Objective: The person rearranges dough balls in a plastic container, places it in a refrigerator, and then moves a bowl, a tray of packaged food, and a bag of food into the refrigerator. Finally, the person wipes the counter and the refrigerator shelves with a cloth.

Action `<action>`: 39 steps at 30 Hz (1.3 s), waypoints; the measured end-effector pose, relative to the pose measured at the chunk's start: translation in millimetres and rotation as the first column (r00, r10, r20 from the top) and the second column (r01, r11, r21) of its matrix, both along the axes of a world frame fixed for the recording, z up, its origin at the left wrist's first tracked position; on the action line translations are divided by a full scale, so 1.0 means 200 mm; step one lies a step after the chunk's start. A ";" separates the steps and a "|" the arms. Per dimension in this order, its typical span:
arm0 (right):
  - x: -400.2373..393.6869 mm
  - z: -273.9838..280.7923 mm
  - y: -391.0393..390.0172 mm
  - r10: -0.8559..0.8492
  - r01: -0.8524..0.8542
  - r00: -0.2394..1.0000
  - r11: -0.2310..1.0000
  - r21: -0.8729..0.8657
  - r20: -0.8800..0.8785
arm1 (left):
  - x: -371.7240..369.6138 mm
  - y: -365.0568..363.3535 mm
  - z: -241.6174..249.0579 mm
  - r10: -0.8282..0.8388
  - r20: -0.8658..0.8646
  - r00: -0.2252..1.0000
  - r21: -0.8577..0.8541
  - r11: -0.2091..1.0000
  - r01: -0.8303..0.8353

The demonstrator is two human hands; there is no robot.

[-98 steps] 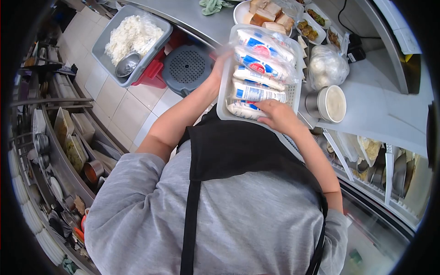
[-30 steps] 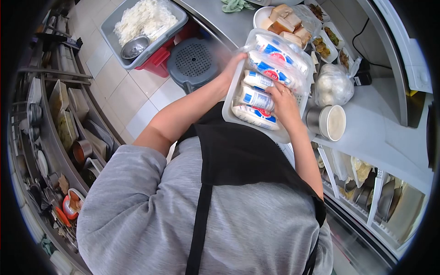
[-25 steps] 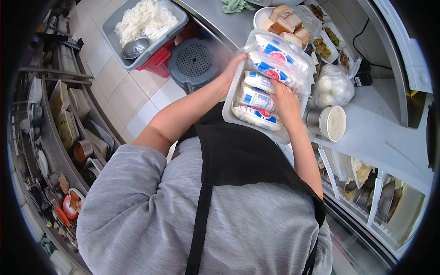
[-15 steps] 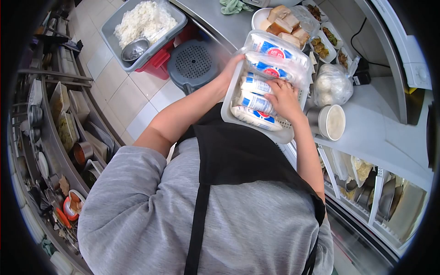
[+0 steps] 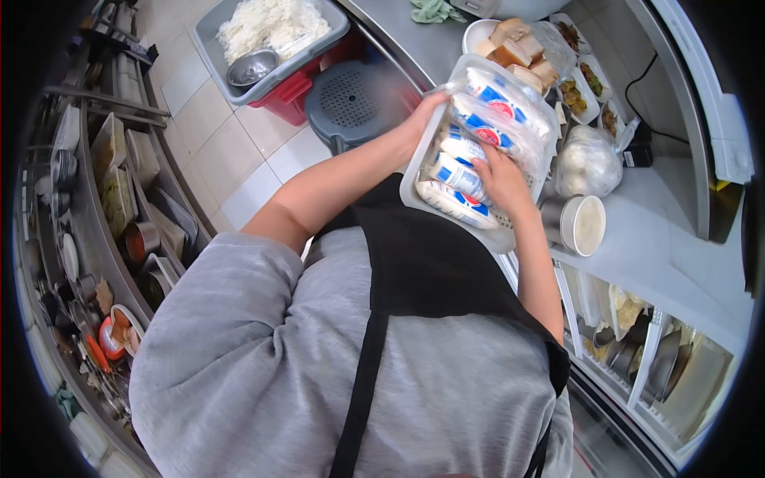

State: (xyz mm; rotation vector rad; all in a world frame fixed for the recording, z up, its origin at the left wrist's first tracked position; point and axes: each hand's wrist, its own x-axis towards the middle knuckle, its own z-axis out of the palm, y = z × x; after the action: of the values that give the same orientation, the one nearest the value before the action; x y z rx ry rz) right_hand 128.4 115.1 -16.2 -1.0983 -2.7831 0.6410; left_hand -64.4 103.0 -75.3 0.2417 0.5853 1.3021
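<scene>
Packets [image 5: 456, 204] of white plastic with blue and red print lie in a row in a pale, perforated tray [image 5: 504, 240], just beyond the person's black apron [image 5: 438, 267]. Clear plastic [image 5: 532, 143] covers those at the tray's far end. The right hand [image 5: 504, 182] reaches in from the right, fingers bent and touching the middle packets; whether they grip one, I cannot tell. The left hand [image 5: 429, 115] is at the tray's left rim, fingers partly hidden and their closure unclear. To the right, a metal container [image 5: 551, 219] and a white-rimmed cup [image 5: 587, 225] are on the table [image 5: 677, 199], near a knotted bag [image 5: 588, 166] of round white items. Left of the tray are a round grey stool [image 5: 349, 102] and a grey tub [image 5: 209, 49] holding fluffy white food and a metal bowl [image 5: 253, 68]. Farther away, a bowl [image 5: 476, 33] holds browned chunks, and a green cloth [image 5: 434, 9] lies crumpled.
</scene>
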 end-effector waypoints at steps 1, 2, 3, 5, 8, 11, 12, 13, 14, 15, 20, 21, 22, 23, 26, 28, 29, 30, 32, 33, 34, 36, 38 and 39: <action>-0.01 0.00 -0.01 0.006 -0.006 1.000 1.000 0.003 -0.001 | 0.00 0.00 0.01 0.006 -0.001 1.000 0.003 1.000 -0.006; -0.01 0.01 -0.04 -0.009 0.008 1.000 1.000 0.027 0.022 | -0.01 0.00 0.01 0.019 0.002 1.000 0.003 1.000 -0.019; -0.02 0.01 -0.05 -0.025 0.023 0.999 0.999 0.049 0.045 | -0.01 0.00 0.01 0.031 0.006 1.000 0.000 1.000 -0.031; -0.02 0.01 -0.03 0.002 -0.003 1.000 0.997 0.071 0.014 | 0.00 0.00 0.02 0.045 0.012 0.999 -0.007 0.999 -0.045; -0.10 0.03 0.00 0.015 -0.016 0.999 0.999 0.035 0.034 | 0.00 -0.01 0.02 0.004 0.038 0.999 -0.031 1.000 -0.003; -0.15 0.03 0.04 -0.003 0.006 0.998 0.999 -0.040 0.069 | 0.00 -0.04 0.09 0.019 0.007 1.000 -0.091 0.996 -0.018; -0.15 0.02 0.04 -0.009 0.013 0.998 0.998 -0.063 0.055 | 0.00 -0.04 0.07 0.017 0.009 1.000 -0.093 0.996 -0.016; -0.14 0.02 0.04 -0.029 0.034 0.999 0.993 -0.112 0.044 | 0.01 -0.03 0.05 0.013 0.007 1.000 -0.088 0.996 -0.012; -0.12 0.00 0.04 -0.024 0.029 0.999 0.993 -0.111 0.049 | 0.01 -0.03 0.03 0.014 0.006 1.000 -0.083 0.996 -0.014; -0.11 -0.01 0.04 -0.024 0.025 1.000 0.996 -0.086 0.018 | 0.01 -0.03 0.04 0.024 0.012 1.000 -0.084 0.996 -0.023; -0.07 -0.02 0.03 -0.065 0.051 0.995 0.984 -0.170 -0.075 | 0.01 -0.04 0.06 -0.032 0.011 0.999 -0.051 0.998 0.033; -0.07 -0.03 0.04 -0.095 0.053 0.976 0.976 -0.213 -0.195 | 0.01 -0.05 0.08 -0.028 0.011 1.000 -0.058 0.998 0.029; -0.06 -0.04 0.04 -0.130 0.049 0.941 0.966 -0.255 -0.312 | 0.00 -0.06 0.09 -0.022 0.011 1.000 -0.059 0.998 0.022; -0.06 -0.06 0.03 -0.175 0.129 0.938 0.977 -0.169 -0.300 | 0.00 -0.06 0.09 -0.036 0.034 0.999 -0.042 0.998 0.037; -0.05 -0.09 0.07 -0.195 0.149 0.890 0.979 -0.141 -0.413 | 0.01 -0.15 0.24 -0.037 0.053 0.998 -0.057 0.998 0.040; -0.06 -0.08 0.08 -0.255 0.181 0.880 0.960 -0.215 -0.401 | 0.02 -0.31 0.47 0.136 -0.237 0.962 -0.017 0.989 -0.144; -0.06 -0.07 0.08 -0.266 0.177 0.867 0.955 -0.239 -0.422 | 0.02 -0.30 0.45 0.131 -0.225 0.965 -0.019 0.990 -0.139; -0.06 -0.07 0.08 -0.279 0.175 0.853 0.949 -0.261 -0.441 | 0.02 -0.30 0.44 0.136 -0.224 0.965 -0.016 0.990 -0.143; -0.06 -0.09 0.09 -0.214 0.143 0.876 0.971 -0.190 -0.433 | 0.02 -0.28 0.42 0.148 -0.177 0.973 -0.025 0.988 -0.154; -0.06 -0.10 0.10 -0.157 0.114 0.895 0.985 -0.126 -0.418 | 0.02 -0.24 0.36 0.148 -0.177 0.973 -0.021 0.988 -0.154; -0.06 -0.09 0.10 -0.157 0.116 0.894 0.986 -0.122 -0.419 | 0.01 -0.18 0.27 0.047 -0.058 0.997 -0.070 0.996 -0.051; -0.06 -0.07 0.09 -0.171 0.120 0.912 0.980 -0.157 -0.372 | 0.00 -0.10 0.16 -0.059 0.064 0.996 -0.101 0.993 0.065; -0.05 -0.04 0.08 -0.162 0.119 0.922 0.983 -0.142 -0.350 | 0.00 -0.04 0.11 -0.107 0.134 0.985 -0.063 0.991 0.116; -0.04 -0.03 0.07 -0.152 0.088 0.923 0.977 -0.193 -0.353 | 0.00 -0.02 0.05 -0.116 0.158 0.980 -0.046 0.991 0.125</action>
State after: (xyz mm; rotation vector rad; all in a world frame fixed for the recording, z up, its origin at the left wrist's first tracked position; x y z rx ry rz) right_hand 120.1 129.5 -22.8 -1.0416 -2.3594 0.9776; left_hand -64.4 99.9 -66.3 0.1262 0.4663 1.1737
